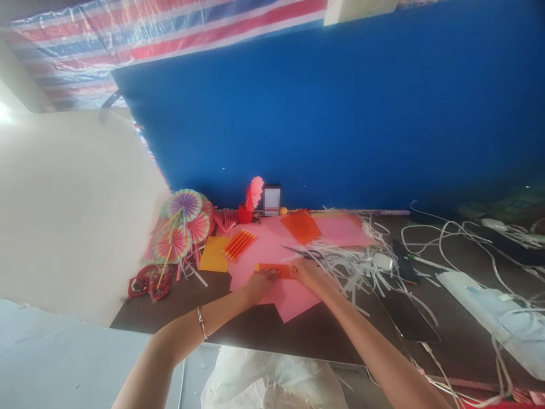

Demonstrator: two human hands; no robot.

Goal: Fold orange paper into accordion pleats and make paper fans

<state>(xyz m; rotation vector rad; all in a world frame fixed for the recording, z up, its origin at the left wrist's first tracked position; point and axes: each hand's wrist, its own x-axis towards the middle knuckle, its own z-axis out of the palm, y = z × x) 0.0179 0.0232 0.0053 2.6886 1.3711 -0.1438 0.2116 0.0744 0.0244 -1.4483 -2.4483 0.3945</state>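
A folded orange paper (281,269) with a yellow edge at its left end lies on pink paper sheets (264,241) in front of me. My left hand (263,284) presses its fingers, bent and close together, on the left part of the folded paper. At the other end my right hand (303,271) pinches the paper, fingers closed. Just beyond the right hand lie dark scissors (304,251). To the left are a pleated orange paper piece (239,245) and a yellow-orange sheet (214,254). Another orange sheet (301,226) rests farther back.
Round paper pinwheel fans (184,205) stand at the left, near a red crinkled packet (151,282). White paper strips (347,264) pile up on the right, beside a phone-like black slab (409,315) and a white power strip (489,318) with cables. A blue panel (323,113) rises behind the table.
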